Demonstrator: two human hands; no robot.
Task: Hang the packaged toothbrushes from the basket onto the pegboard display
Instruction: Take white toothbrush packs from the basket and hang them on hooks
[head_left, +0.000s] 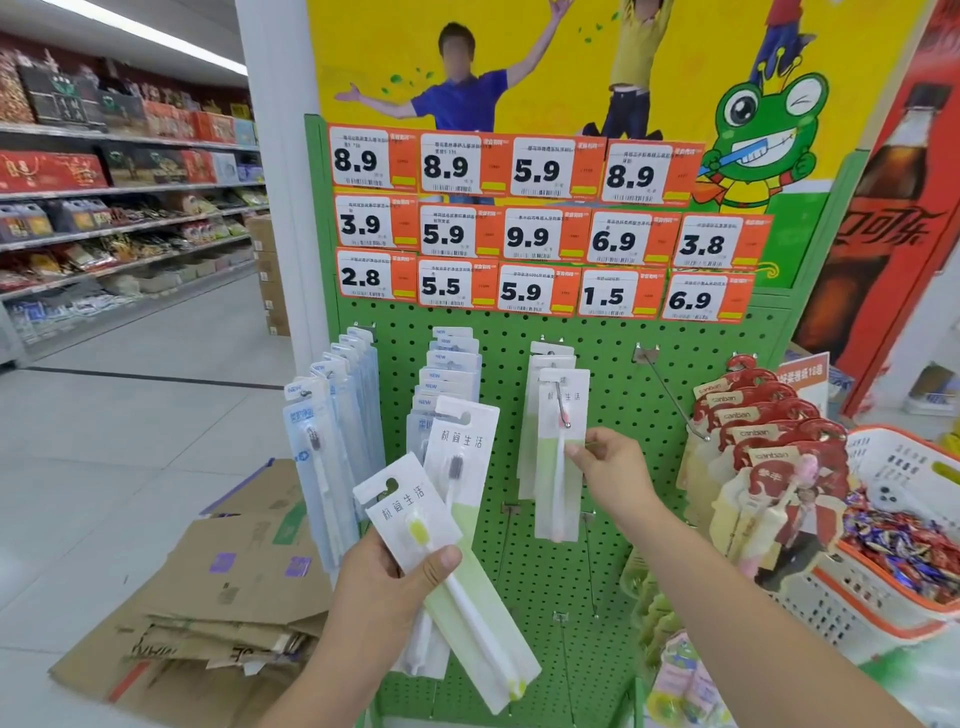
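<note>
1. Near the pegboard's (613, 358) middle, my right hand (613, 475) pinched the front pink toothbrush pack (561, 457) hanging on its hook (562, 408).
2. Below, toward the board's lower left, my left hand (387, 587) gripped two green toothbrush packs (470, 519), thumb on top.
3. At the board's right edge sat an orange-rimmed basket (883, 613) of candy.

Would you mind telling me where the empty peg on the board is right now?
In the head view, the empty peg sticks out right of centre on the green pegboard, between the white toothbrush packs and the red packs, just above the right hand.
</note>
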